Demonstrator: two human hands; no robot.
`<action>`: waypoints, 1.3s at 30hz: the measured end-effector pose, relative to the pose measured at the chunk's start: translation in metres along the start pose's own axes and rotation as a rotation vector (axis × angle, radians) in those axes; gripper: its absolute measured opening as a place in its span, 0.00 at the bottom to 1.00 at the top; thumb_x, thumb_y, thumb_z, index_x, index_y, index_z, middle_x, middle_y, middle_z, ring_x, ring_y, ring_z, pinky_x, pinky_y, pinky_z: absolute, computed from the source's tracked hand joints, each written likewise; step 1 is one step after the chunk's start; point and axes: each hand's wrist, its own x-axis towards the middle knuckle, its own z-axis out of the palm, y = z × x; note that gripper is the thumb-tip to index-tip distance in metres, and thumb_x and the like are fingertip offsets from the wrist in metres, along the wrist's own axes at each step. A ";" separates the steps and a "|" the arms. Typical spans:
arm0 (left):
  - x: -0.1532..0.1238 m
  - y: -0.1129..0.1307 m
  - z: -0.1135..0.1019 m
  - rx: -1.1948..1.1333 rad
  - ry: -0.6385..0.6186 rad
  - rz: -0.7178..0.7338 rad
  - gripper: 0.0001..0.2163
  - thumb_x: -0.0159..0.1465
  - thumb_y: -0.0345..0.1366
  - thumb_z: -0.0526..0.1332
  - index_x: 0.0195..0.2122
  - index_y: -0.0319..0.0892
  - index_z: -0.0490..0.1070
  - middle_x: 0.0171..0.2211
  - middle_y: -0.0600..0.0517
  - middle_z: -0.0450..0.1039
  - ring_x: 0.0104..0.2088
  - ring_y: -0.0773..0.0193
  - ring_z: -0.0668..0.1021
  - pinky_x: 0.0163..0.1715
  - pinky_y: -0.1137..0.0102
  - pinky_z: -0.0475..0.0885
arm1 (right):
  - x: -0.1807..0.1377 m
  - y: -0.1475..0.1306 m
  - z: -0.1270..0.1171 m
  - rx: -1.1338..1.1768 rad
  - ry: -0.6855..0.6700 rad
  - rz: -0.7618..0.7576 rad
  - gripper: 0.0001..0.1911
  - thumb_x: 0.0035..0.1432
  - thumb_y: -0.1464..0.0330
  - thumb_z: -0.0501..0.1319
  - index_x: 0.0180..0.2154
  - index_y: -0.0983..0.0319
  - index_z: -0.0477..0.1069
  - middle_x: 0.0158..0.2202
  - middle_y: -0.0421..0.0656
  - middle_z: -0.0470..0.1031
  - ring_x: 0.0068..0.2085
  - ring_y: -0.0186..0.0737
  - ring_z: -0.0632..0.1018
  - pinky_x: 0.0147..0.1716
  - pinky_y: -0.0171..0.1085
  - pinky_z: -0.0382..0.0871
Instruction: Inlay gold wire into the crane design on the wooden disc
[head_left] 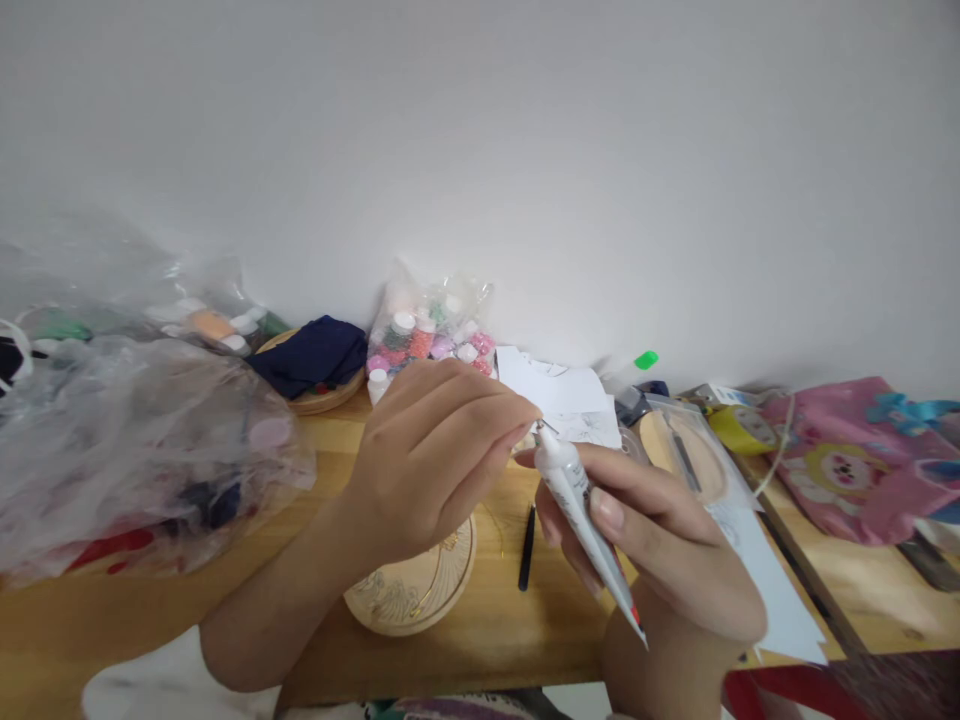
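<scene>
Closed around a white tube (581, 505), the right hand (660, 550) holds it slanted, thumb pressed on its body, nozzle (545, 443) up and to the left. The left hand (431, 455) comes from the other side with thumb and forefinger pinched shut at the nozzle; whether they grip the nozzle itself or a tiny piece on it, I cannot tell. Both hands are above the middle of the table (150, 620).

Under the left wrist lies a round wooden disc (409, 595), partly covered by the hand. A black pen (527, 548) lies just beside it, between the two hands. On the left, a big clear plastic bag (127, 450) takes much of the table. Behind the hands, against the wall, are a navy cloth (311, 355), a bag of bead bottles (431, 330) and white paper (562, 395). On the right are a packed wooden oval (686, 455) and, further out, a pink bag (862, 455).

Bare wood is open along the front edge, left of the disc and below the pen. The front edge lies close under both forearms.
</scene>
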 end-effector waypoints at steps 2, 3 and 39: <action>0.000 0.001 0.000 0.000 -0.004 -0.011 0.05 0.68 0.24 0.58 0.38 0.40 0.70 0.33 0.54 0.76 0.35 0.68 0.75 0.40 0.70 0.71 | 0.000 0.000 0.000 -0.005 0.003 -0.007 0.16 0.64 0.60 0.61 0.52 0.56 0.75 0.30 0.40 0.73 0.21 0.27 0.68 0.16 0.28 0.60; 0.000 0.001 0.000 0.003 -0.003 -0.025 0.05 0.68 0.24 0.57 0.39 0.40 0.69 0.33 0.54 0.76 0.35 0.68 0.75 0.40 0.70 0.71 | 0.001 -0.001 0.000 -0.020 0.008 -0.025 0.15 0.65 0.60 0.61 0.52 0.55 0.75 0.30 0.40 0.72 0.22 0.27 0.67 0.17 0.28 0.60; 0.000 0.001 -0.003 -0.101 -0.117 -0.116 0.07 0.71 0.27 0.54 0.37 0.42 0.68 0.32 0.55 0.75 0.34 0.67 0.75 0.38 0.70 0.70 | -0.006 -0.007 -0.010 -0.707 0.234 -0.318 0.21 0.57 0.67 0.69 0.51 0.43 0.74 0.45 0.33 0.81 0.39 0.30 0.78 0.37 0.30 0.73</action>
